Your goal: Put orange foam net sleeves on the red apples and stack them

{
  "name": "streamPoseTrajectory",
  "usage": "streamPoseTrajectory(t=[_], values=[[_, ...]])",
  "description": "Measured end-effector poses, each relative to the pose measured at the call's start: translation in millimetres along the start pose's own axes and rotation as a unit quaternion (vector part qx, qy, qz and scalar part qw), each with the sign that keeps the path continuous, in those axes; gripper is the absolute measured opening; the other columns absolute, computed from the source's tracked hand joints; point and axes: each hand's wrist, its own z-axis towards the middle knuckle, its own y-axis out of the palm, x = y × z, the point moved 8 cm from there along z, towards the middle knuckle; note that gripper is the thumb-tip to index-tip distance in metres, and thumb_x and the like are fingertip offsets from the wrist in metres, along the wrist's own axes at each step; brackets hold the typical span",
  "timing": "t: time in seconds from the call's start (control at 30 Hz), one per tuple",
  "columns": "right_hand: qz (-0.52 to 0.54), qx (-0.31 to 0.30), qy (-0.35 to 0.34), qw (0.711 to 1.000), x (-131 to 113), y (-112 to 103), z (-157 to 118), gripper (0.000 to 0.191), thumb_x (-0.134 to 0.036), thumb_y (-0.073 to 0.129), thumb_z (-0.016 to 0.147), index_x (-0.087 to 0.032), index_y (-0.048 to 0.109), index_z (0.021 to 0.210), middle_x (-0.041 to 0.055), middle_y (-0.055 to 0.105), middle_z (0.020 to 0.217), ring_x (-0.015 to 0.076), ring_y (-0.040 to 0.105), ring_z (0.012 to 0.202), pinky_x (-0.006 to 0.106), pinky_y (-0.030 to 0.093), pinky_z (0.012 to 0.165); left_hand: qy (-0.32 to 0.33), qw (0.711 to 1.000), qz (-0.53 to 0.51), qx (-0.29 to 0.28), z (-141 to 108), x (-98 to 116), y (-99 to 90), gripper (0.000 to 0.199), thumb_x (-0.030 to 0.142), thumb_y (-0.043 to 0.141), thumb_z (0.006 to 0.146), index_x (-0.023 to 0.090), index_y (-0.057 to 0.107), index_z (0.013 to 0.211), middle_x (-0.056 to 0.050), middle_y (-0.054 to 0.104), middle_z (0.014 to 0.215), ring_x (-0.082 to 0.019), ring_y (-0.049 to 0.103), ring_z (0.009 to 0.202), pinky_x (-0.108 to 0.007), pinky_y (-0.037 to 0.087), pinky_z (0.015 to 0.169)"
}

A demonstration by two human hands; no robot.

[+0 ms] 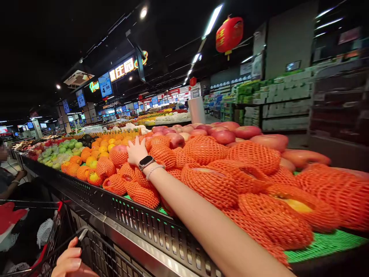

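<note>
My right hand (137,152), with a smartwatch (146,162) and a bracelet on the wrist, reaches far across the fruit display. Its fingers are spread over the heap, touching or just above the fruit; their undersides are hidden. Beside its fingertips lies a red apple in an orange foam net (118,156). More netted apples (209,184) surround the forearm, with bare red apples (223,136) piled behind them. Low at the left, my left hand (73,261) is partly cut off, its fingers loosely bent and apart, near the rim of a black wire shopping cart (112,257).
A black slotted rail (138,215) edges the display. Netted oranges (93,177) and green fruit (62,152) lie farther left. Another person's hand (20,176) and a red-edged cart (43,254) are at the left. Stocked shelves (285,100) stand at the right.
</note>
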Motion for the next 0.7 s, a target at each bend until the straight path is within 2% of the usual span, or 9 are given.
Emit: streamPoseTrajectory(t=[0.07,0.13,0.23,0.3,0.37,0.43,0.5,0.6,0.7], values=[[-0.004,-0.011,0.004,1.000,-4.6,3.7,-0.8,0.053,-0.027,0.057,0.077,-0.009,0.059,0.127,0.0176,0.043,0.146,0.0502,0.021,0.138,0.069,0.015,0.106,-0.032,0.999,-0.024,0.021,-3.3,-12.5,0.5,0.010,0.031,0.059,0.077,0.021,0.054,0.077,0.003,0.054,0.074,-0.015,0.054,0.071,-0.031,0.049,0.080],[-0.005,-0.018,0.003,1.000,-5.4,3.3,-3.6,0.058,-0.029,0.057,0.078,-0.009,0.054,0.132,0.0174,0.041,0.148,0.0500,0.018,0.139,0.068,0.012,0.108,-0.093,0.995,-0.027,0.027,-8.4,-27.5,4.1,0.011,0.024,0.062,0.074,0.020,0.059,0.084,0.001,0.062,0.088,-0.015,0.058,0.087,-0.031,0.046,0.090],[0.000,-0.012,-0.010,1.000,-2.5,-3.5,-8.0,0.065,-0.036,0.051,0.085,-0.018,0.037,0.146,0.0150,0.036,0.152,0.0486,0.018,0.140,0.065,0.011,0.108,-0.185,0.982,0.015,-0.025,-18.4,-47.0,15.1,0.019,0.026,0.062,0.080,0.020,0.063,0.099,-0.002,0.062,0.109,-0.017,0.055,0.108,-0.033,0.039,0.102],[0.004,-0.012,-0.029,0.999,-2.5,-7.6,-9.7,0.067,-0.041,0.048,0.088,-0.023,0.028,0.150,0.0126,0.030,0.155,0.0469,0.020,0.140,0.061,0.013,0.109,-0.200,0.978,0.030,-0.045,-22.1,-51.2,18.0,0.020,0.029,0.061,0.083,0.021,0.064,0.101,-0.002,0.060,0.113,-0.018,0.053,0.112,-0.035,0.037,0.105],[0.005,-0.025,-0.044,0.999,-6.4,-7.3,-10.4,0.067,-0.039,0.054,0.086,-0.022,0.035,0.147,0.0141,0.035,0.153,0.0457,0.027,0.138,0.057,0.018,0.109,-0.194,0.980,0.018,-0.036,-22.8,-51.4,16.8,0.019,0.029,0.061,0.084,0.021,0.064,0.100,-0.002,0.061,0.111,-0.017,0.053,0.112,-0.036,0.036,0.106],[0.005,-0.041,-0.046,0.998,-14.6,-3.0,-11.0,0.064,-0.031,0.060,0.081,-0.020,0.043,0.143,0.0178,0.045,0.144,0.0429,0.042,0.129,0.054,0.027,0.104,-0.190,0.981,0.006,-0.032,-23.2,-52.1,16.4,0.018,0.029,0.061,0.083,0.022,0.064,0.099,-0.001,0.061,0.110,-0.016,0.053,0.111,-0.034,0.037,0.106],[0.011,-0.048,-0.039,0.998,-24.9,2.7,-12.1,0.065,-0.029,0.060,0.082,-0.022,0.040,0.144,0.0194,0.048,0.141,0.0389,0.053,0.118,0.053,0.032,0.100,-0.188,0.981,0.016,-0.046,-24.6,-54.5,17.0,0.019,0.031,0.061,0.083,0.022,0.064,0.100,-0.001,0.062,0.109,-0.016,0.054,0.109,-0.032,0.037,0.104],[0.022,-0.040,-0.020,0.999,-36.3,10.1,-14.4,0.067,-0.031,0.056,0.086,-0.024,0.031,0.148,0.0193,0.044,0.144,0.0378,0.054,0.117,0.054,0.032,0.101,-0.199,0.976,0.046,-0.071,-30.1,-62.5,15.1,0.021,0.033,0.060,0.084,0.021,0.064,0.100,-0.001,0.062,0.108,-0.016,0.055,0.107,-0.031,0.037,0.102],[0.036,-0.021,-0.010,0.999,-37.9,10.8,-17.1,0.062,-0.026,0.053,0.088,-0.022,0.035,0.147,0.0199,0.048,0.141,0.0373,0.053,0.120,0.053,0.031,0.102,-0.226,0.968,0.063,-0.089,-34.0,-70.7,11.8,0.022,0.035,0.058,0.086,0.020,0.063,0.101,-0.002,0.061,0.109,-0.018,0.054,0.107,-0.033,0.035,0.102]])
